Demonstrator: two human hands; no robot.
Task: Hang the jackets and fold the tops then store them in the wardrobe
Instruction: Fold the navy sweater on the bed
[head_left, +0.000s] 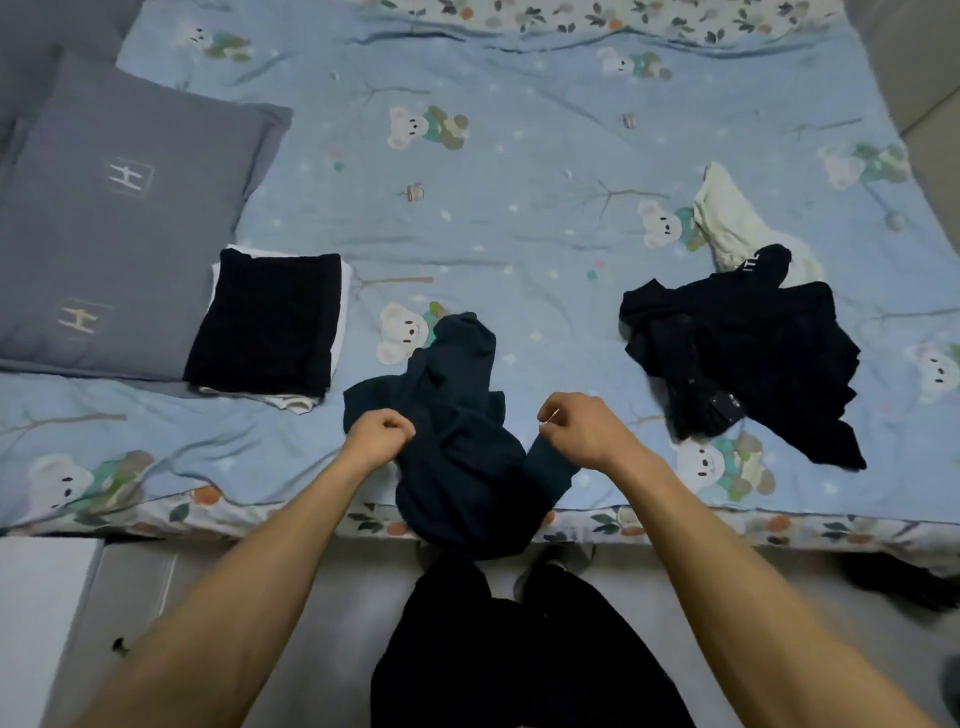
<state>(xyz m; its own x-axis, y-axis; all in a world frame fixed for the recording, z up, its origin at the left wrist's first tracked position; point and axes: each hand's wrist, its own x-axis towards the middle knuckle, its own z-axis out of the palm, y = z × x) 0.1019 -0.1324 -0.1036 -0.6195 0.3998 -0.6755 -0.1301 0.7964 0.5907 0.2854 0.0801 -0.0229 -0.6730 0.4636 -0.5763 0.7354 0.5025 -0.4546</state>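
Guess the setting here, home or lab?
Most likely a home bedroom: a bed with a bear-print quilt, a grey pillow and clothes lying loose on it.

The bedspread (519, 208) is pale blue, printed with white bears in green tops, bare grey branches and a leafy floral border. The pillow (119, 234) is slate grey with pale "H" marks. The held top (457, 441) is dark navy; the folded top (265, 322) is black over white; the crumpled garment (748, 353) is black beside a cream cloth (727, 218).
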